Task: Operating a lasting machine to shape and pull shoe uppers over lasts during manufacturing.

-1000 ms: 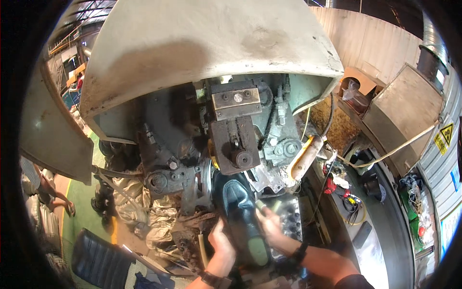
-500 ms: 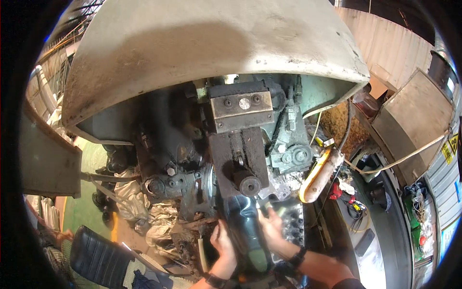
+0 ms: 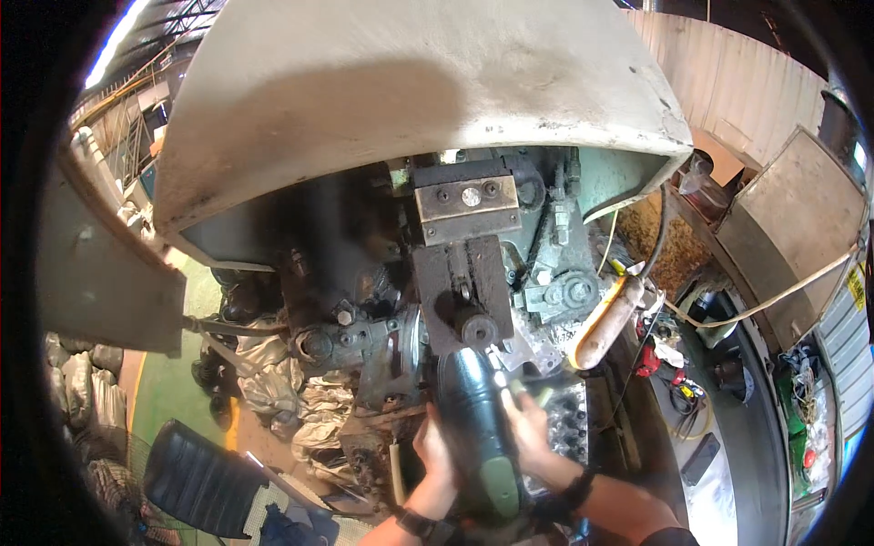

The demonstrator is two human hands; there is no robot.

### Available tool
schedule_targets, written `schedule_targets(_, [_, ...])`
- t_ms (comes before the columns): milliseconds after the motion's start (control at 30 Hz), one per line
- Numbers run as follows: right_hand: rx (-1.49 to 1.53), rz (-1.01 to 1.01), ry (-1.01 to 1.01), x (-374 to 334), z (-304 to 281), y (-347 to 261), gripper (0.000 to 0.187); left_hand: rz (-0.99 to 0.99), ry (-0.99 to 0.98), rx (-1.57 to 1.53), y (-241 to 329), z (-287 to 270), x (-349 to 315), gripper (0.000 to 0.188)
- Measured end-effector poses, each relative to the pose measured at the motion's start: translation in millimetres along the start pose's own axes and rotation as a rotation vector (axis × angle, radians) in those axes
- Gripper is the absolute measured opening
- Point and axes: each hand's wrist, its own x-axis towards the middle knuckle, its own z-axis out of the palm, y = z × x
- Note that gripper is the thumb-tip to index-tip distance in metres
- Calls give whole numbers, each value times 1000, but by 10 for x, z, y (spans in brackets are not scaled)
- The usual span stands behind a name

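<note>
The left hand (image 3: 435, 452) and the right hand (image 3: 528, 429) are clasping the black shoe (image 3: 475, 423) between them, its far end sitting at the dark machine block (image 3: 455, 314) — the work apparently is going on, not finished.

A black padded chair (image 3: 211, 475) stands at lower left, tilted in view, with dark blue cloth (image 3: 289, 528) lying near it on a pale woven mat (image 3: 262, 506). Behind the chair, green floor (image 3: 173, 405) runs back past a heap of crumpled beige sheeting (image 3: 273, 387), and grey bundles (image 3: 82, 391) sit piled at the far left. On the right, a dark flat object (image 3: 700, 459) rests on a light bench top (image 3: 715, 505), below a tangle of cables (image 3: 689, 400) and a red item (image 3: 648, 360). Beyond are a corrugated wall (image 3: 845, 369) and a yellow sign (image 3: 857, 284), partly cut off.
</note>
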Motion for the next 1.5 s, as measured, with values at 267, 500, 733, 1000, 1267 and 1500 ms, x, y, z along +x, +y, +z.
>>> schedule_targets(267, [-320,-219,-93,373,-1382,-152,51,530,115,381,193,-1370,593,28])
schedule_targets(500, [-799,101,156,564,-1772,177,94,255,331,775,-215,-2749,1028,45])
schedule_targets(733, [-609,-64,84,414,-2450,-277,79,771,-78,656,499,-1167,-44,40])
schedule_targets(1000, [-1043,-211,-401,-256,-1438,-289,48,830,-415,1016,-2,-106,-1092,103])
schedule_targets(1267, [-1372,-700,-242,-367,-1337,-232,34,994,-185,900,-237,42,-1049,98])
schedule_targets(1500, [-1424,-786,-200,-352,-1442,-153,26,1023,-216,865,-327,-34,-1008,100])
